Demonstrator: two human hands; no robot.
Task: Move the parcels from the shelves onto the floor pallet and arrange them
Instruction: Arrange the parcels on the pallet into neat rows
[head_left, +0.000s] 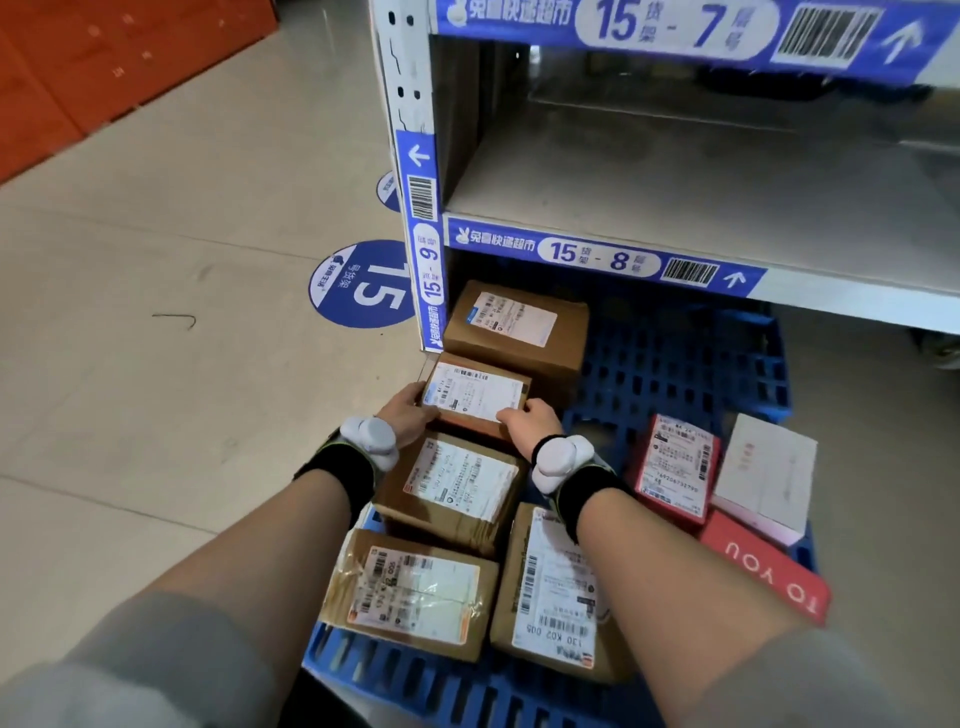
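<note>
A small brown parcel (475, 392) with a white label rests on the blue floor pallet (675, 364) near the shelf post. My left hand (408, 413) grips its left end and my right hand (527, 423) grips its right front corner. Behind it lies a larger brown box (519, 325). In front of it sit three more brown parcels: one in the middle (452, 491), one at the near left (415, 592) and one at the near right (556, 597). A red labelled parcel (675, 467), a white box (763, 475) and a red "TO YOU" box (769, 577) lie at the right.
The metal shelf (701, 176) marked 15-8 hangs above the pallet's far side and holds nothing in view. Its upright post (418, 208) stands just left of the held parcel. A round blue floor sticker (358, 286) marks the tile floor at left.
</note>
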